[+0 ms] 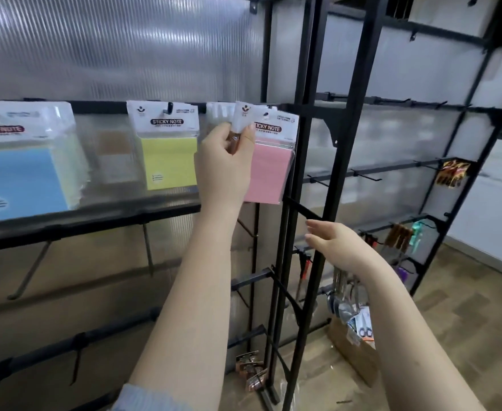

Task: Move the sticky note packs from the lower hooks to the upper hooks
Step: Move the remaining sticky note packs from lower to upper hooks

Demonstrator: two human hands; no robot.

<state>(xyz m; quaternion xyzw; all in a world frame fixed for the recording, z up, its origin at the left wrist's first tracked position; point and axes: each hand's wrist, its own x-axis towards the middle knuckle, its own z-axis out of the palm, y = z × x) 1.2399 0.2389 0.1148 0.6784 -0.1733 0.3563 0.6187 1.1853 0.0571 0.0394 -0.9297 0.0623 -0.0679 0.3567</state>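
Upper rail (101,106) taken as landmark — a black metal bar across a ribbed, translucent plastic wall panel (110,46).

Three groups of sticky note packs are seen hanging below the rail, each in glossy clear film with a white card header. At its left end, a thick bunch with a blue pack (21,179) in front; the number in the bunch cannot be told. Below the rail's middle, a single yellow pack (169,157) on a short black hook (169,108). At the rail's right end, a pink pack (269,170), square and flat.

The pink pack's folded header is pinched by the left hand (224,167) between thumb and fingers, just under the rail; how many pink packs are held together cannot be told.

The right hand (333,243) is held well below the rail and to its right, fingers straight and relaxed, nothing gripped, beside a black square-section upright (344,161).

Below the rail, two bare metal pegs (30,269) slant down from a second bar (74,225). Lower right of the rail, metal spoons (340,301) hang — count unclear.
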